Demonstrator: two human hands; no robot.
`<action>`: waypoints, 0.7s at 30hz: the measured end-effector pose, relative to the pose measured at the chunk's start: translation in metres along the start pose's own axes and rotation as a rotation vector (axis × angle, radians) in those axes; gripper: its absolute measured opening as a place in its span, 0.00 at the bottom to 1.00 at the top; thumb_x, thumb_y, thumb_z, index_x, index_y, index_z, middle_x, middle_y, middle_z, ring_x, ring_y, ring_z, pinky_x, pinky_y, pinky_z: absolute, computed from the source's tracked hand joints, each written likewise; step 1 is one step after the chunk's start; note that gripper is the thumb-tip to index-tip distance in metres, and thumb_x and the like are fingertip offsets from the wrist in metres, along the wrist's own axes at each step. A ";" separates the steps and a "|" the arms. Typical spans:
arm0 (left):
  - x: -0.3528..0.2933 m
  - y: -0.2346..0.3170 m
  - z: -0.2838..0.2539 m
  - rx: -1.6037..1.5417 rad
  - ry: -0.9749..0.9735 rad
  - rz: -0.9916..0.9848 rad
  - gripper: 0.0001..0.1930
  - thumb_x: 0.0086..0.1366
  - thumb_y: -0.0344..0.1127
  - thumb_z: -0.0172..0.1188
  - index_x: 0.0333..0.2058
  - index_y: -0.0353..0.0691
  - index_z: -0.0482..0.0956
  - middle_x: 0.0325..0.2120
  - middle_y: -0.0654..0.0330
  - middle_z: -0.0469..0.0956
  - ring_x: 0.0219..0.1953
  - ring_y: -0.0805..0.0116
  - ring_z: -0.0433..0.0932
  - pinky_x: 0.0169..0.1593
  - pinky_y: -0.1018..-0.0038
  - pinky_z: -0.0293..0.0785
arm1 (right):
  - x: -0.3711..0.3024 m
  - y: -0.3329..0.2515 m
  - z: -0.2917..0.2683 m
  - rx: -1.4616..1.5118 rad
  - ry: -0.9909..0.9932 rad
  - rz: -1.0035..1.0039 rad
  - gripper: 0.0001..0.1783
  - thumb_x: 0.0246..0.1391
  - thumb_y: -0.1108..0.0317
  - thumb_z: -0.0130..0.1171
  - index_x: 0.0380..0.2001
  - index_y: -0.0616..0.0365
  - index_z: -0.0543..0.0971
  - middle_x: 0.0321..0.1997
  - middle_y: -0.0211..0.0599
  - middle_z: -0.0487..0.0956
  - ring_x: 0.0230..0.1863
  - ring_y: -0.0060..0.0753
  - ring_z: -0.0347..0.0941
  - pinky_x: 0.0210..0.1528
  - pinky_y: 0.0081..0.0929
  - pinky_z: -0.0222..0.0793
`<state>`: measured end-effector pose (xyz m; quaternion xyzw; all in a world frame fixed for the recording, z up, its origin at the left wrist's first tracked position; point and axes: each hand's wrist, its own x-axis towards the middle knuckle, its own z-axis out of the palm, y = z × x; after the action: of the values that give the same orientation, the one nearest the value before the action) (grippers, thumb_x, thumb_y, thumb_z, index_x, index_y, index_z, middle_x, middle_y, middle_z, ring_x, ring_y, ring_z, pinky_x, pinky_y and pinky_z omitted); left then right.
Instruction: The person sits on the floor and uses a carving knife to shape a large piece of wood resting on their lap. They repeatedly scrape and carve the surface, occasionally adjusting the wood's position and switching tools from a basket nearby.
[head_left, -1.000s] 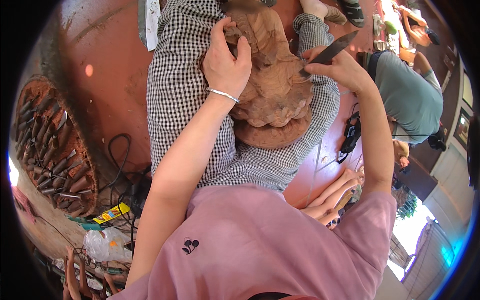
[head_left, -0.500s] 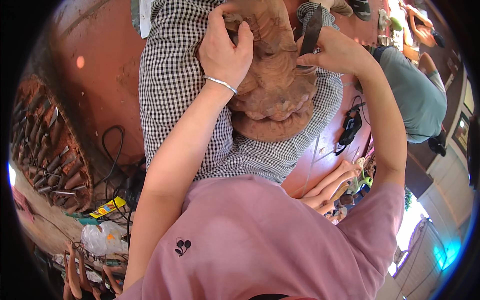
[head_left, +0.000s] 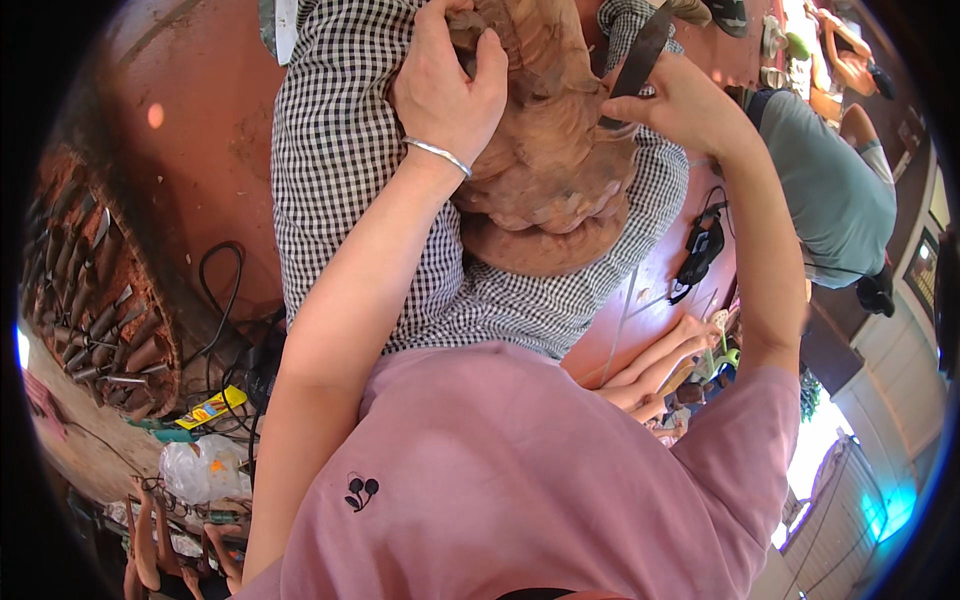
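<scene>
A brown clay sculpture [head_left: 560,170] with rounded folds rests on a black-and-white checked cloth [head_left: 340,170]. My left hand [head_left: 445,85], with a thin silver bangle on the wrist, grips the sculpture's upper left side, fingers curled into the clay. My right hand [head_left: 680,100] holds a dark flat modelling tool [head_left: 640,50] whose lower end touches the sculpture's right side. My pink shirt [head_left: 520,480] fills the lower middle of the view.
A rack of several metal-tipped tools [head_left: 100,310] curves along the left. Black cables [head_left: 225,300], a yellow packet [head_left: 210,408] and a clear plastic bag [head_left: 195,470] lie below it. Another person in a grey-green shirt [head_left: 825,190] sits at right. A black device [head_left: 700,245] lies on the red floor.
The view has shifted so the sculpture and both hands sit higher in the picture. The dark tool has turned from slanted toward the right to more upright against the clay.
</scene>
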<state>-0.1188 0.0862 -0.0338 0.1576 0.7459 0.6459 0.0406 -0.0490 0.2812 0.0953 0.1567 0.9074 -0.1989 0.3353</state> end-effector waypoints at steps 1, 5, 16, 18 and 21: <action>0.000 -0.001 0.001 -0.001 0.014 0.031 0.17 0.63 0.29 0.57 0.51 0.38 0.71 0.40 0.45 0.78 0.41 0.46 0.80 0.45 0.61 0.76 | 0.001 0.000 -0.002 0.033 0.010 0.024 0.16 0.55 0.61 0.66 0.41 0.60 0.82 0.30 0.38 0.81 0.34 0.34 0.79 0.41 0.32 0.75; 0.002 0.004 -0.002 0.011 -0.032 -0.042 0.18 0.63 0.29 0.58 0.51 0.38 0.71 0.39 0.45 0.79 0.40 0.46 0.80 0.44 0.61 0.76 | -0.003 -0.003 -0.006 0.290 0.084 0.162 0.12 0.59 0.63 0.64 0.39 0.63 0.81 0.31 0.30 0.79 0.38 0.23 0.77 0.43 0.30 0.73; 0.001 0.002 -0.003 0.042 -0.027 -0.032 0.18 0.62 0.30 0.58 0.51 0.37 0.71 0.40 0.46 0.79 0.41 0.46 0.80 0.44 0.61 0.77 | -0.044 -0.028 0.066 0.296 0.628 0.219 0.12 0.57 0.66 0.66 0.39 0.63 0.84 0.34 0.37 0.84 0.35 0.27 0.79 0.40 0.26 0.74; 0.002 0.008 -0.006 0.029 -0.039 -0.025 0.18 0.63 0.29 0.58 0.51 0.37 0.71 0.41 0.46 0.79 0.42 0.46 0.80 0.45 0.61 0.76 | -0.046 -0.032 0.068 0.234 0.605 0.233 0.12 0.58 0.66 0.67 0.40 0.63 0.84 0.35 0.36 0.84 0.36 0.25 0.79 0.41 0.24 0.75; 0.000 0.005 -0.005 0.018 -0.032 -0.016 0.18 0.63 0.29 0.58 0.52 0.37 0.70 0.41 0.47 0.79 0.42 0.47 0.80 0.46 0.62 0.76 | -0.046 -0.026 0.066 0.132 0.609 0.138 0.12 0.56 0.65 0.67 0.38 0.63 0.84 0.32 0.39 0.84 0.32 0.31 0.79 0.37 0.28 0.74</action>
<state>-0.1192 0.0823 -0.0285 0.1624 0.7523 0.6360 0.0562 0.0094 0.2207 0.0868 0.2914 0.9385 -0.1781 0.0501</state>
